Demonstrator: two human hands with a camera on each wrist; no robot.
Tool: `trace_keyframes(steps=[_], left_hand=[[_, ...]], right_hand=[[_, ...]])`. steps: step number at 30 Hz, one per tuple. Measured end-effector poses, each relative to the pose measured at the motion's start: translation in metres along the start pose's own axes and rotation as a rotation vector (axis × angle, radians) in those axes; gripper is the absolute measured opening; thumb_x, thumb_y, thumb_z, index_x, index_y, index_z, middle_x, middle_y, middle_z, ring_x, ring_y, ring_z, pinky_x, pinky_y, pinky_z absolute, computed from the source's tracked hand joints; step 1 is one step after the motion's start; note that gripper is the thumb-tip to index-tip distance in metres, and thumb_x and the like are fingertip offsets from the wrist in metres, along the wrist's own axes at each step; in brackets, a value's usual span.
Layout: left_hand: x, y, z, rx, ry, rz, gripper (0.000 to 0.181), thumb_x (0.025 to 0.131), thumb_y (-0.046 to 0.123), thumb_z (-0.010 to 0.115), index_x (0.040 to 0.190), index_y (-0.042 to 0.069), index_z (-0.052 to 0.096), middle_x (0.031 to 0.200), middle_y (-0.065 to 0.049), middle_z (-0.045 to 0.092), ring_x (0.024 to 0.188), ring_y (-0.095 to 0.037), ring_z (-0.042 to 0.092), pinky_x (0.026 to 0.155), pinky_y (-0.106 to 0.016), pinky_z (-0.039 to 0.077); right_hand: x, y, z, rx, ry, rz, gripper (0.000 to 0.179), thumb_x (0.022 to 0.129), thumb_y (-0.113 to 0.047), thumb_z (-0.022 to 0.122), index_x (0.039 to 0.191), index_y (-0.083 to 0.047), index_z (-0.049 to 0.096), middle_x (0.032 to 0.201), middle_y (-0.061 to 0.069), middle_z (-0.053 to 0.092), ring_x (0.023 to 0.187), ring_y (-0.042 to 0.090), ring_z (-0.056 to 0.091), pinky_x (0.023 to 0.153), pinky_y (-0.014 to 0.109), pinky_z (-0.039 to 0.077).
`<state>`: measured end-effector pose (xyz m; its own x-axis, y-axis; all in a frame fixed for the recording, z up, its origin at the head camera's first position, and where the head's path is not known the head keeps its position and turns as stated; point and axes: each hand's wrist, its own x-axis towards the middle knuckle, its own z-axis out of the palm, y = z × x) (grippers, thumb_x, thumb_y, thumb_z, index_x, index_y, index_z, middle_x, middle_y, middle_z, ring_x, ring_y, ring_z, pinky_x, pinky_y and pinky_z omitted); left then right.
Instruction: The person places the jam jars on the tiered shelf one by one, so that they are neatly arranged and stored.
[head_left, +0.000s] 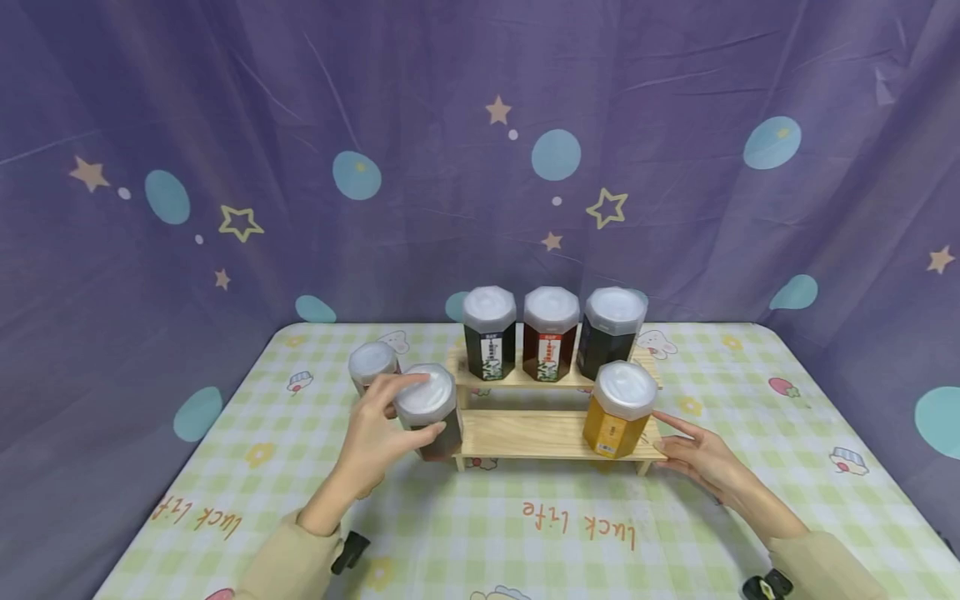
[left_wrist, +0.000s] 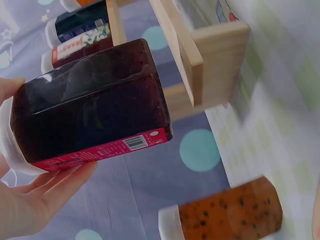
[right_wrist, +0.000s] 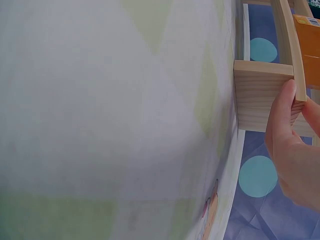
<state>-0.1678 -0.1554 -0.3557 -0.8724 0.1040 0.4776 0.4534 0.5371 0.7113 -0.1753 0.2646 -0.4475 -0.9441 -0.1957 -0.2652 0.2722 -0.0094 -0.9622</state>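
Note:
My left hand (head_left: 373,429) grips a jar of dark contents (head_left: 441,437) around its white lid, at the left end of a two-tier wooden shelf (head_left: 525,433). In the left wrist view this dark jar's red label (left_wrist: 125,145) with a barcode shows, and its base points toward the shelf's end. My right hand (head_left: 701,458) holds the right end of the lower board, with thumb and fingers on either side of the wood (right_wrist: 299,95) in the right wrist view. Close to that hand, a yellow-orange jar (head_left: 611,429) stands on the lower tier.
On the upper tier stand three dark jars, a left one (head_left: 491,354), a middle one with a red-topped label (head_left: 550,354) and a right one (head_left: 600,346). Behind my left hand is a jar with speckled orange-brown contents (left_wrist: 230,212). A checked cloth (head_left: 570,554) covers the table; a purple curtain hangs behind.

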Motion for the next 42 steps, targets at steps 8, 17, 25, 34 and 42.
trace_keyframes(steps=[8,17,25,34,42], left_hand=[[0.006,0.009,0.019,-0.009,-0.019,0.043,0.054,0.058,0.013,0.081,0.108,0.015,0.060,0.103,-0.004,0.053,0.093,-0.020,0.053,0.072,-0.037,0.049],[0.011,0.014,0.035,-0.012,-0.034,0.106,0.054,0.057,0.015,0.082,0.106,0.016,0.061,0.099,-0.003,0.055,0.088,-0.018,0.055,0.069,-0.032,0.049],[0.016,0.020,0.050,-0.020,-0.053,0.146,0.054,0.055,0.017,0.083,0.105,0.016,0.061,0.097,-0.003,0.054,0.083,-0.015,0.053,0.065,-0.027,0.047],[0.020,0.027,0.065,-0.052,-0.101,0.137,0.055,0.056,0.017,0.083,0.106,0.017,0.061,0.097,-0.001,0.052,0.081,-0.013,0.052,0.064,-0.025,0.045],[0.023,0.031,0.079,-0.054,-0.133,0.146,0.054,0.057,0.018,0.082,0.107,0.016,0.060,0.095,-0.002,0.051,0.078,-0.011,0.050,0.062,-0.023,0.044]], right_hand=[[0.000,0.000,0.000,0.000,-0.010,-0.009,0.068,0.086,-0.009,0.057,0.140,-0.001,0.017,0.093,0.005,0.061,0.086,0.013,0.060,0.082,0.036,0.047],[0.000,0.000,-0.001,0.007,-0.011,-0.006,0.068,0.086,-0.009,0.056,0.140,0.000,0.016,0.094,0.005,0.061,0.086,0.014,0.060,0.082,0.037,0.047],[-0.002,0.001,-0.001,0.030,-0.033,-0.020,0.068,0.086,-0.007,0.056,0.140,0.001,0.015,0.093,0.005,0.061,0.086,0.014,0.060,0.082,0.037,0.046],[-0.001,0.001,-0.001,0.034,-0.028,-0.014,0.066,0.086,-0.007,0.056,0.140,-0.002,0.018,0.093,0.005,0.061,0.086,0.014,0.060,0.082,0.036,0.047],[-0.002,0.000,0.000,0.015,-0.019,-0.007,0.067,0.087,-0.008,0.055,0.140,0.000,0.016,0.093,0.005,0.061,0.086,0.013,0.060,0.082,0.036,0.047]])
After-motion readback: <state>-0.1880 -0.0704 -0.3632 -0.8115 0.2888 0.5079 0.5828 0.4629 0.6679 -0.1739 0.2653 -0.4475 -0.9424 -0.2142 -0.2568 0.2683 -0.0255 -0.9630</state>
